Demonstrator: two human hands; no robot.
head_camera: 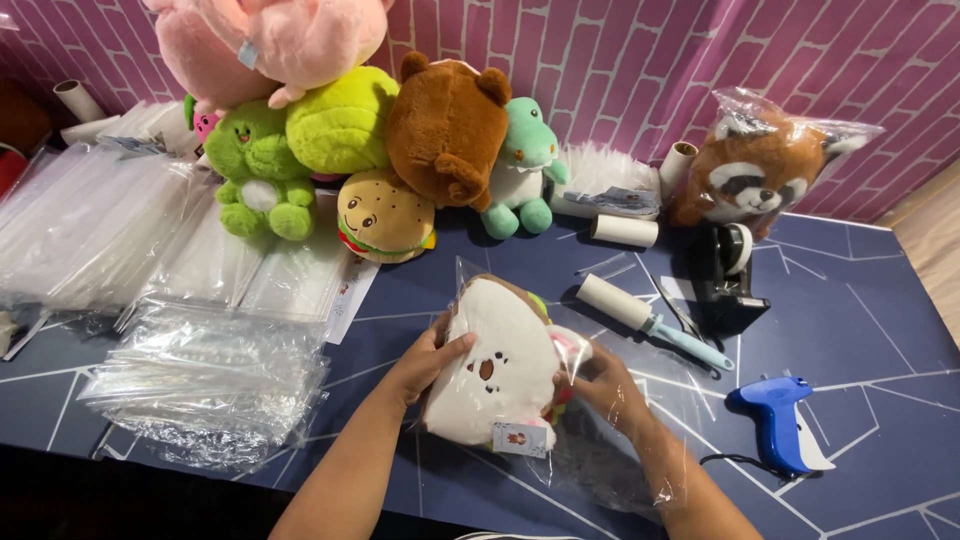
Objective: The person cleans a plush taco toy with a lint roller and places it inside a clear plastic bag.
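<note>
A white toast-shaped plush toy (497,372) with a small face and a hang tag sits partly inside a clear plastic bag (610,400) at the table's front middle. My left hand (428,358) grips the toy's left edge. My right hand (602,382) is inside the bag, holding the toy's right side through the opening, and the plastic drapes over my right forearm.
Stacks of clear bags (210,375) lie at left. Plush toys (445,130) pile at the back, and a bagged red panda plush (755,175) sits at right. A lint roller (640,315), tape dispenser (728,270) and blue tagging gun (778,420) lie on the dark blue table (860,320).
</note>
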